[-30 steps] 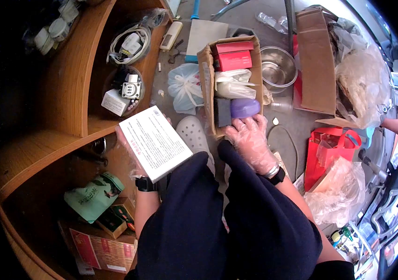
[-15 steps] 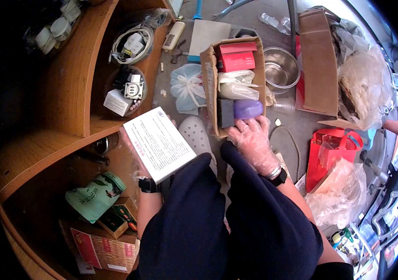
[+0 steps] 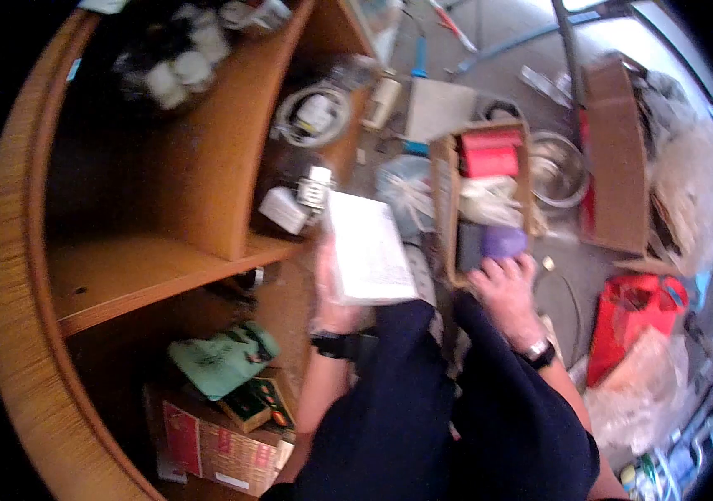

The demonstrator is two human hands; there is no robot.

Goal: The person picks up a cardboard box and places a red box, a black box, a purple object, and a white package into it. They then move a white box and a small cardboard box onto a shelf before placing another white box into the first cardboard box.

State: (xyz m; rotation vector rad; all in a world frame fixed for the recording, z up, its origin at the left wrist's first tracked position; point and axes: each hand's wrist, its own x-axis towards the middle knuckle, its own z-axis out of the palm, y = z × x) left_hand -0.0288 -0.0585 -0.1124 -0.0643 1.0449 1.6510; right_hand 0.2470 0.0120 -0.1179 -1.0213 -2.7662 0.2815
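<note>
My left hand [image 3: 333, 294], in a clear plastic glove, is closed around a white box [image 3: 370, 250] with printed text, held tilted above my knee. My right hand [image 3: 507, 294] is at the near end of an open cardboard box [image 3: 446, 219], its fingers curled over the rim. Its fingertips reach a purple rounded object [image 3: 504, 242] inside. Beside that stands a dark grey block [image 3: 471, 242]. Farther back in the same carton lie a white plastic-wrapped bundle [image 3: 490, 200] and a red box [image 3: 490, 159].
A wooden shelf unit [image 3: 152, 288] stands on the left, with coiled white cable [image 3: 313, 115] and a green pouch [image 3: 223, 359] in it. A metal bowl [image 3: 558, 171], another carton [image 3: 615, 159] and a red bag [image 3: 634, 321] are on the right. A tied plastic bag [image 3: 406, 192] lies behind the white box.
The view has swung left, so everything sits farther right and lower, with some blur. Both hands keep their places on the white box and the carton.
</note>
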